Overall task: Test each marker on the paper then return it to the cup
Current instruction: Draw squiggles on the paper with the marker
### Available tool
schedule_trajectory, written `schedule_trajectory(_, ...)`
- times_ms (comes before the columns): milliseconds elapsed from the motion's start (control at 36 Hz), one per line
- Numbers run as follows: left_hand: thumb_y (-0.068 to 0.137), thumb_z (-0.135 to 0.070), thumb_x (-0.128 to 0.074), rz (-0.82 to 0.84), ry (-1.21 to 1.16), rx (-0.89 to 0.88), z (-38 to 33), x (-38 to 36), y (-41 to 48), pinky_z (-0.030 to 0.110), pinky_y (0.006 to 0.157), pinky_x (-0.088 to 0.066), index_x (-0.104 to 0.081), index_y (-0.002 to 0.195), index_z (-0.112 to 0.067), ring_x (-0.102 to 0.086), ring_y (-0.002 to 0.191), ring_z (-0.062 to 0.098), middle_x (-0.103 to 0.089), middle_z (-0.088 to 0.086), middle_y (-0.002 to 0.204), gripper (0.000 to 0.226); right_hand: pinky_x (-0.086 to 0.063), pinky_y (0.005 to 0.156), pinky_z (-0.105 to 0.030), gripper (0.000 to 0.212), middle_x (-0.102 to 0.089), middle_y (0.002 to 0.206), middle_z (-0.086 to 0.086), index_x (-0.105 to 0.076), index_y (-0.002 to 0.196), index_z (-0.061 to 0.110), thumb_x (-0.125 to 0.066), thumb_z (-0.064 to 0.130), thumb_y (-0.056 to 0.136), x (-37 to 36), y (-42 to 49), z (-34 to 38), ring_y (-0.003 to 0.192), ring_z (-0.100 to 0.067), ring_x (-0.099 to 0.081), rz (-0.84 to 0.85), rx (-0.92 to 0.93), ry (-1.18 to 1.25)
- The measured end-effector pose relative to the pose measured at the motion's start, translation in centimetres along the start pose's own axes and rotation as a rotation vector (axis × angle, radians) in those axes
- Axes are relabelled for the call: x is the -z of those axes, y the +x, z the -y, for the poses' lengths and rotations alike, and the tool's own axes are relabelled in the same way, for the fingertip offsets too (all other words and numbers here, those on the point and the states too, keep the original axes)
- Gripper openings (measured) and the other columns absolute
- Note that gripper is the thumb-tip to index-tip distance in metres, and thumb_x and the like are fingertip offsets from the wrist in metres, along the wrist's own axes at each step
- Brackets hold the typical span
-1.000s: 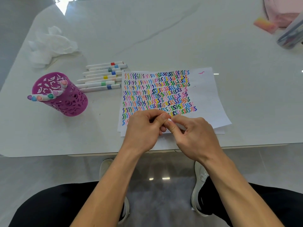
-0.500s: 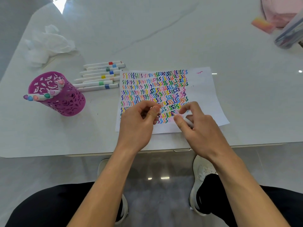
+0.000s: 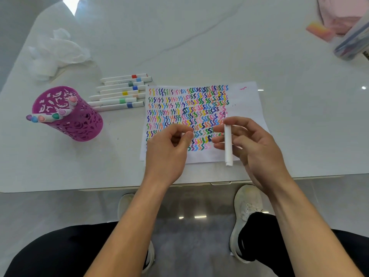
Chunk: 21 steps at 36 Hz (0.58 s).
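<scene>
White marker (image 3: 228, 144) in right hand (image 3: 257, 148) over paper (image 3: 245, 104)

over a white paper sheet (image 3: 247, 104) filled with coloured squiggles, the right hand (image 3: 257, 148) holds a white marker barrel (image 3: 228, 144) between thumb and fingers. the left hand (image 3: 169, 150) pinches a small pale piece (image 3: 182, 134), mostly hidden. a magenta cut-out cup (image 3: 79, 124) holding markers stands well to the left.

A domestic setting, by the look of it: a glossy white marble-look table (image 3: 199, 37) stands over polished grey floor tiles (image 3: 40, 212), strewn with a crumpled tissue (image 3: 60, 48), a pink bag (image 3: 343, 13) and a purple pen cup (image 3: 79, 124).
</scene>
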<state>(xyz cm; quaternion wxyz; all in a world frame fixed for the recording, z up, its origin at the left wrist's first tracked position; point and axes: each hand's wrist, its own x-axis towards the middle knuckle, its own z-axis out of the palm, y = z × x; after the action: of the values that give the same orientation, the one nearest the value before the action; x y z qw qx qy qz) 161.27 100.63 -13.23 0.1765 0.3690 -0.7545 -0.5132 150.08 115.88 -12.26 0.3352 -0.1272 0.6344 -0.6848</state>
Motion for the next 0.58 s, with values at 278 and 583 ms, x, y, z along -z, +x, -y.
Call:
schedule_trajectory(278, 0.096, -0.024, -0.068, 0.01, 0.063, -0.012, 0.4, -0.3, 0.1, 0.023, 0.076, -0.057, -0.076, 0.097, -0.024, -0.066, 0.078, 0.001, -0.072, -0.015, 0.084, 0.008, -0.062, 0.076, -0.033, 0.029, -0.077, 0.087, -0.011, -0.067, 0.114, 0.007, -0.079, 0.006, 0.088, 0.0, 0.1, -0.7, 0.078, -0.028, -0.078, -0.026, 0.054, -0.156)
schedule_trajectory(583, 0.096, -0.027, -0.066, 0.127, 0.163, 0.0, 0.8, -0.4, 0.2, 0.028, 0.079, -0.057, -0.074, 0.097, -0.027, -0.066, 0.08, 0.001, -0.072, -0.013, 0.083, 0.009, -0.047, 0.048, -0.03, 0.012, -0.067, 0.064, -0.012, -0.06, 0.098, 0.018, -0.066, 0.008, 0.097, -0.3, -0.2, -2.0, 0.049, -0.021, -0.056, -0.07, 0.078, -0.365)
